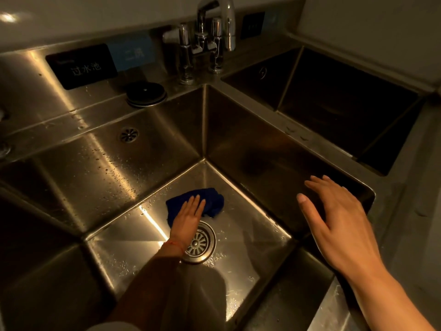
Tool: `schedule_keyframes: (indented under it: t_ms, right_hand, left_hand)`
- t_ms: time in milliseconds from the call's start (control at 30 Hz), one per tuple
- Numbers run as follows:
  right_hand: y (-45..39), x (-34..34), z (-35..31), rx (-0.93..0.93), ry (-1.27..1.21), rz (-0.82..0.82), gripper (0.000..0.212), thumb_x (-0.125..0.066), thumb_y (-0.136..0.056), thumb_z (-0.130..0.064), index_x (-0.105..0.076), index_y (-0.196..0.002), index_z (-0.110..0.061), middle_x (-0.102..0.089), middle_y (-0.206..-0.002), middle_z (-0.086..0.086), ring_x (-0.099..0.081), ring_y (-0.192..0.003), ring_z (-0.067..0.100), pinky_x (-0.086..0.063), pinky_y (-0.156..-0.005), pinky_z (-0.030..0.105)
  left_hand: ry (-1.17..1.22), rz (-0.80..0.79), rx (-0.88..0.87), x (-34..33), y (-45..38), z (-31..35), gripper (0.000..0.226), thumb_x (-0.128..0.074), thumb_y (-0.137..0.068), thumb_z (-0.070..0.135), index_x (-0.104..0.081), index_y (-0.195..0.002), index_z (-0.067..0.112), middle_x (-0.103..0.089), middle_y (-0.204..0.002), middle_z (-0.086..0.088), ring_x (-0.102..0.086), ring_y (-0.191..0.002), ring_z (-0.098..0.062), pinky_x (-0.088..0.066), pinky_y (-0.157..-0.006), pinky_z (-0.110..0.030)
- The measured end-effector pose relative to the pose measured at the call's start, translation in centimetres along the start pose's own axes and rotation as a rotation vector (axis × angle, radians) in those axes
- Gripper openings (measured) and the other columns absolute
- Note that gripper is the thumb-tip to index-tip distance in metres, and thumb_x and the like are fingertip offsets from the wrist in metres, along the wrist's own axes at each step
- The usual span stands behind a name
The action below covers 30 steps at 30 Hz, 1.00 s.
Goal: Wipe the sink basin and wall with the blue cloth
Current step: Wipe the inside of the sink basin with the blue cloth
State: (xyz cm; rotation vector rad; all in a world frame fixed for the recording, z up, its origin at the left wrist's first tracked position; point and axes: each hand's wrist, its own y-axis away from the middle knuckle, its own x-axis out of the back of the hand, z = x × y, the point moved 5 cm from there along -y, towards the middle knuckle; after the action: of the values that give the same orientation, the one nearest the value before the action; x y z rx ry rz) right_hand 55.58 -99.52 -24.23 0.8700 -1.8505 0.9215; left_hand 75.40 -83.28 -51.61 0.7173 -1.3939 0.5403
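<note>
A crumpled blue cloth (210, 202) lies on the floor of the steel sink basin (124, 225), just behind the round drain strainer (199, 244). My left hand (188, 216) presses flat on the cloth with straight fingers, its arm reaching down into the basin. My right hand (334, 211) hovers with spread, straight fingers over the basin's right rim (367, 187) and holds nothing. The basin's back wall (107, 168) is wet with droplets and has a small overflow grille (128, 134).
A chrome faucet (210, 37) stands on the ledge behind the basin's far corner. A black round stopper (146, 93) lies on the ledge to its left, below a black sign (82, 66). A second, darker basin (343, 106) lies to the right.
</note>
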Motion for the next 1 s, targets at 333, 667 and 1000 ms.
schedule_keyframes:
  t_ms: [333, 667, 1000]
  right_hand:
    - [-0.1, -0.2, 0.0, -0.010, 0.015, -0.030, 0.058, -0.028, -0.086, -0.054, -0.048, -0.129, -0.020, -0.048, -0.138, 0.002, -0.023, -0.128, 0.002, -0.016, -0.109, 0.032]
    - [-0.1, -0.3, 0.1, -0.001, 0.016, -0.024, 0.059, -0.027, -0.085, -0.055, -0.048, -0.129, -0.022, -0.048, -0.137, -0.002, -0.021, -0.127, -0.001, -0.014, -0.109, 0.030]
    - [-0.1, -0.3, -0.1, -0.003, -0.004, -0.024, 0.059, -0.026, -0.085, -0.054, -0.050, -0.127, -0.021, -0.050, -0.136, -0.001, -0.022, -0.127, -0.001, -0.016, -0.110, 0.031]
  left_hand:
    - [-0.006, -0.032, 0.001, 0.0, -1.7, -0.3, 0.076, -0.040, -0.094, -0.003, 0.005, -0.152, 0.015, 0.004, -0.161, -0.006, 0.003, -0.149, -0.021, 0.002, -0.121, -0.031]
    - [-0.010, -0.074, 0.004, 2.2, -6.6, 1.0, 0.073, -0.040, -0.095, -0.003, 0.001, -0.153, 0.014, -0.004, -0.161, -0.006, -0.006, -0.148, -0.022, -0.008, -0.122, -0.035]
    - [0.051, -0.047, -0.062, 2.2, -4.7, 1.5, 0.070, -0.041, -0.095, -0.001, -0.006, -0.152, 0.017, -0.005, -0.161, -0.001, -0.006, -0.149, -0.017, -0.004, -0.122, -0.028]
